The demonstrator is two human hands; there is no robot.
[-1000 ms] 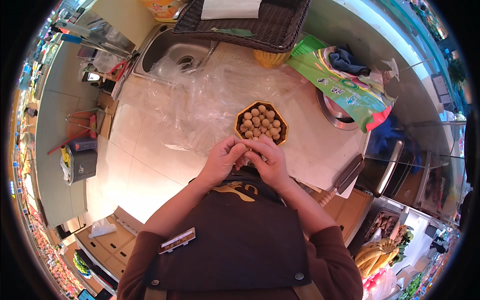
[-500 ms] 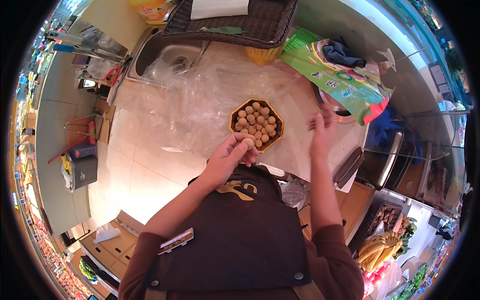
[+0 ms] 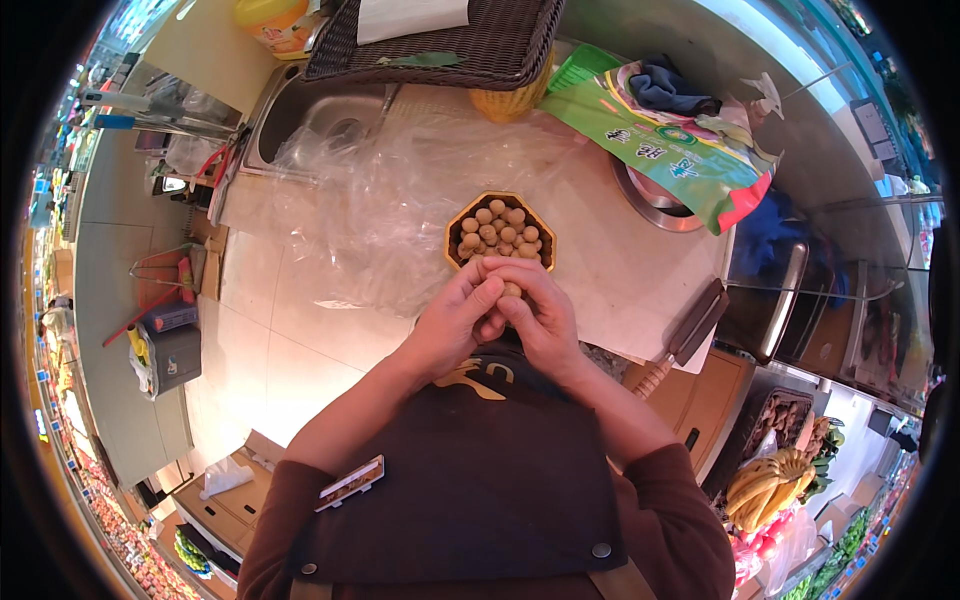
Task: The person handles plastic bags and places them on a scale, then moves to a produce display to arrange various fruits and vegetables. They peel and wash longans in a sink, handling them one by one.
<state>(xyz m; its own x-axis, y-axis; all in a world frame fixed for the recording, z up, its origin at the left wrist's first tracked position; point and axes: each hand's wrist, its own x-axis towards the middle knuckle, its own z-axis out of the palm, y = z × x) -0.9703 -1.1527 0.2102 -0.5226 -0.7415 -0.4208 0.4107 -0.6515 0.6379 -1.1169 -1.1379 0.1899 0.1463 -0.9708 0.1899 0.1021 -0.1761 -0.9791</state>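
Round fruits (image 3: pixel 506 234) tan; bowl (image 3: pixel 449 240) gold-rimmed; apron (image 3: pixel 460 480) dark, gold print; bag (image 3: pixel 660 145) green, pink-red corner.

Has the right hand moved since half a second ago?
Yes. Against the octagonal bowl, the right hand has come left and back, from the bowl's right to its near side.

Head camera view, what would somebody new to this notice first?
Probably the gold-rimmed octagonal box of round tan balls on the pale counter, just beyond the left hand and right hand, which meet around a single tan ball. Next, the bright green bag with a pink corner, beyond the box and to its right. Then perhaps the dark wicker basket at the top of the picture.
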